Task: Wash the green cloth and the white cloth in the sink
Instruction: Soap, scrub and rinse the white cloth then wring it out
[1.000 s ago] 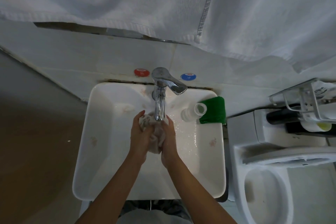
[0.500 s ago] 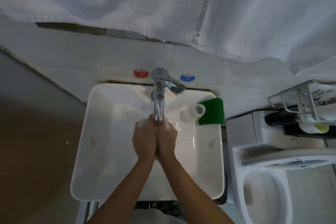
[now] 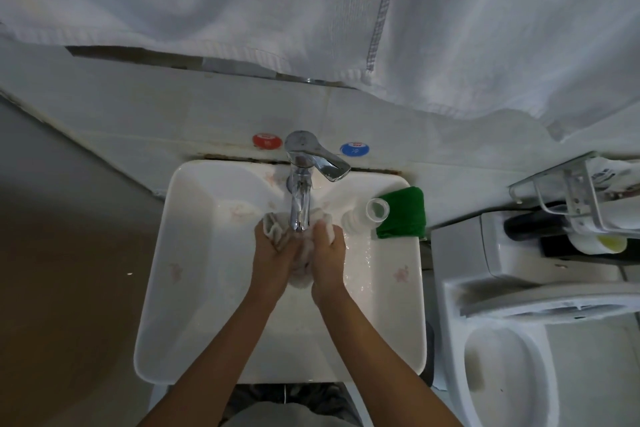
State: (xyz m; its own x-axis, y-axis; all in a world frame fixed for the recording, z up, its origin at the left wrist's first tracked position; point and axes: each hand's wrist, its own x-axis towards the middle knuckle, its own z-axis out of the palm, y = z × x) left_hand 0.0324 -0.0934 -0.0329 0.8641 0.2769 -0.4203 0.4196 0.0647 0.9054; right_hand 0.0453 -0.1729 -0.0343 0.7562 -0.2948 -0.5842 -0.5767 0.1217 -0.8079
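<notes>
The wet white cloth (image 3: 300, 262) is bunched between both my hands, right under the chrome tap (image 3: 300, 198), over the white sink (image 3: 194, 288). My left hand (image 3: 273, 255) grips its left part, where a fold sticks out above my fingers. My right hand (image 3: 327, 258) grips the right part. The green cloth (image 3: 403, 215) lies folded on the sink's back right corner, apart from my hands.
A clear plastic bottle (image 3: 363, 217) lies on its side by the green cloth. Red (image 3: 266, 141) and blue (image 3: 354, 149) stickers flank the tap. A white towel (image 3: 311, 10) hangs overhead. A toilet (image 3: 512, 340) and a wire rack (image 3: 581, 198) stand at the right.
My hands were pressed together over the cloth half a second ago. They have spread apart slightly, and more of the white cloth shows between and above them.
</notes>
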